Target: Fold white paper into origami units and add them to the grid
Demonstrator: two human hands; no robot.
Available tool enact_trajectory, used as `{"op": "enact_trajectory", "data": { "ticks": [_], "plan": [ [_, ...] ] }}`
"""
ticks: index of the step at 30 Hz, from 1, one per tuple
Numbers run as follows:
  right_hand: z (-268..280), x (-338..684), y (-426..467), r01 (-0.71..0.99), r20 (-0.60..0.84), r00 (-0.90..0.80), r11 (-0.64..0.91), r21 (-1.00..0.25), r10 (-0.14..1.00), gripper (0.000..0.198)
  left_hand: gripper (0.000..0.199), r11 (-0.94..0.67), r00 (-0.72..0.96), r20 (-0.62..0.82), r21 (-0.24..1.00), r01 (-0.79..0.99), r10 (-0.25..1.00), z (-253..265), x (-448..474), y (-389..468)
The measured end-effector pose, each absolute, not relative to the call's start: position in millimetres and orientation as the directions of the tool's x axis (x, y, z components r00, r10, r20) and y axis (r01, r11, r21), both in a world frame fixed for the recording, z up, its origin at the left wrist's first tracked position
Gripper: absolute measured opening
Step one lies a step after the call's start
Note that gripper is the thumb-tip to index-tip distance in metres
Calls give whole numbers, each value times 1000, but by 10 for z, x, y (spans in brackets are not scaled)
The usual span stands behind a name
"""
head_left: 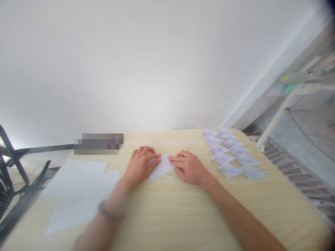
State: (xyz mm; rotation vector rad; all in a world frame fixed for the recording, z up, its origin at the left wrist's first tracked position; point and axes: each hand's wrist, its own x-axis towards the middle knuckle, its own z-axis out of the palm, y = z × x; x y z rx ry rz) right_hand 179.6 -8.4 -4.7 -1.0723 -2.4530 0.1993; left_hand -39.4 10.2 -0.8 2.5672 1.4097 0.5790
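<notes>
A small folded piece of white paper [161,168] lies on the wooden table between my two hands. My left hand [143,161] pinches its left side, thumb and fingers closed at the upper edge. On the other side, my right hand [188,166] has its thumb and fingertips closed on the right edge of the same paper. The fingers cover both of the paper's side edges, so its full outline is hidden. A dark beaded bracelet [111,211] circles my left wrist.
Two rows of folded white paper pieces [230,170] stand along the table's right side. Flat white sheets [78,195] lie at the left. A pixelated dark item [98,143] sits at the back left. Behind the table [167,216] rises a white wall [157,69].
</notes>
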Motion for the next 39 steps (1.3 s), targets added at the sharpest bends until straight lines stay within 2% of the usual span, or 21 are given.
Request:
{"op": "enact_trajectory", "data": {
  "ticks": [7, 15, 19, 28, 35, 39],
  "plan": [
    [-70, 1742, -66, 643, 384, -571, 686, -340, 725, 25, 27, -504, 429, 267, 405, 763, 863, -91, -369, 131],
    [-93, 1599, -11, 664, 391, -408, 562, -494, 825, 19, 17, -397, 366, 195, 668, 630, 910, -59, -354, 147],
    [-115, 1592, -7, 647, 376, -420, 563, -514, 826, 13, 21, -327, 369, 130, 775, 541, 920, 7, -324, 104],
    [-83, 1587, -44, 575, 370, -444, 576, -581, 816, 13, 26, -324, 432, 96, 807, 494, 897, 78, -294, 49],
    [-39, 1659, -12, 519, 251, -501, 519, -679, 828, 14, 28, -256, 452, 21, 847, 465, 892, 132, -292, 34],
    [-6, 1767, 1, 474, 148, -523, 431, -768, 840, 18, 30, -110, 432, -96, 897, 428, 897, 143, -349, 48]
  ]
}}
